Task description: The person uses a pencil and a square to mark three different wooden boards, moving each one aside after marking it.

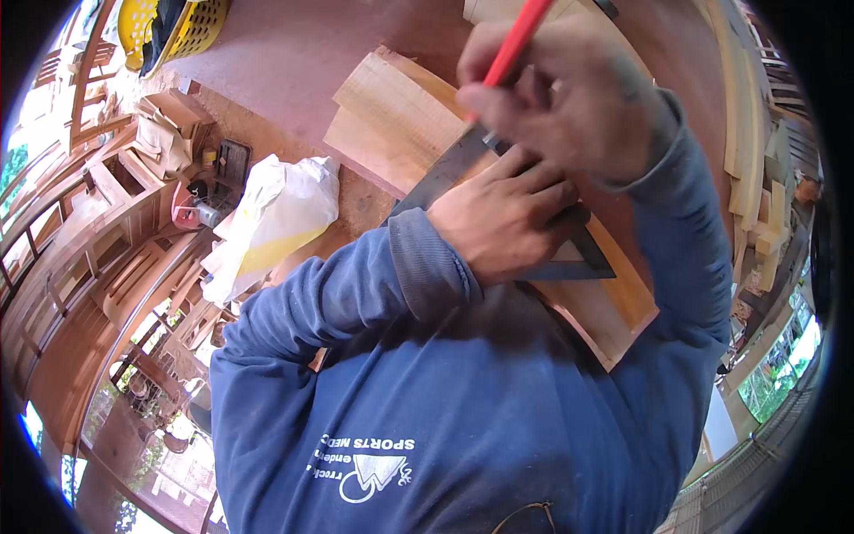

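Observation:
My left hand (507, 214) presses down on a dark metal square (445, 166), which lies across a light wooden board (396, 120). Its fingers are bent over the tool. Above and to the right of it, my right hand (569, 98) is closed round a red pencil (516, 43), somewhat blurred. The pencil's lower end points down at the board beside the square's edge; whether it touches the wood is hidden. The board's near end (605, 325) shows beyond the square, close to my body.
A white plastic bag (289, 200) lies left of the board. A yellow basket (191, 34) stands at the upper left. Wooden furniture frames (98, 240) fill the left side, and long planks (737, 116) lie along the right.

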The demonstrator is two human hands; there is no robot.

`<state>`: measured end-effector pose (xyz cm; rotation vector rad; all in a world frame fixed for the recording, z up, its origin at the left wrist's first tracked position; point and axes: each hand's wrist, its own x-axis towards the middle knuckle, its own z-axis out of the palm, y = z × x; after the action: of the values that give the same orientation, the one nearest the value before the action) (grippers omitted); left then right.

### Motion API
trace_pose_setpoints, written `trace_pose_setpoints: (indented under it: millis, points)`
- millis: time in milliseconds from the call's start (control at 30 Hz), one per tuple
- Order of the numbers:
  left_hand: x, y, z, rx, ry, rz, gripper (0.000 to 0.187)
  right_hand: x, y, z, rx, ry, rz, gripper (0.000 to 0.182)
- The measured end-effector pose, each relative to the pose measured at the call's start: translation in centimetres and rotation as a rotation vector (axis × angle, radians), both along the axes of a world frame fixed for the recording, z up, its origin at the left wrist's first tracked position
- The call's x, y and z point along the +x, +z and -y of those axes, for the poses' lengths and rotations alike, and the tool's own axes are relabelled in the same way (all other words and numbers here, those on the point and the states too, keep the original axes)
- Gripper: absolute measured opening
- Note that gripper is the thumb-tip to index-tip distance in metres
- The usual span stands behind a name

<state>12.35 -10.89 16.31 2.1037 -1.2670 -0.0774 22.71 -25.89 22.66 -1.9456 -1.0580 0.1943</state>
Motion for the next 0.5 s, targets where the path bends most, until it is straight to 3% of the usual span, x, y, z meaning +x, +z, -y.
trace_pose_setpoints:
  millis: [33,167,267,400,500]
  points:
    - [0.5,0.5,-0.1,0.014,-0.022,0.013,0.047,1.9,1.1,0.8,0.088,0.042,0.138,0.010]
    - [0.5,1.4,0.4,0.065,-0.066,-0.022,0.046,-3.3,4.1,4.4,0.063,-0.344,-0.185,0.009]
    - [-0.2,1.6,0.8,0.011,-0.064,0.005,0.044,-9.2,4.6,10.5,0.077,-0.569,-0.116,0.013]
    - [-1.1,2.5,2.8,0.045,-0.046,0.076,0.030,-21.2,5.8,19.4,-0.107,-1.049,-0.038,0.017]
    - [-2.3,2.7,3.6,0.068,-0.035,0.140,0.029,-32.6,5.6,24.2,-0.022,-1.573,-0.038,0.019]
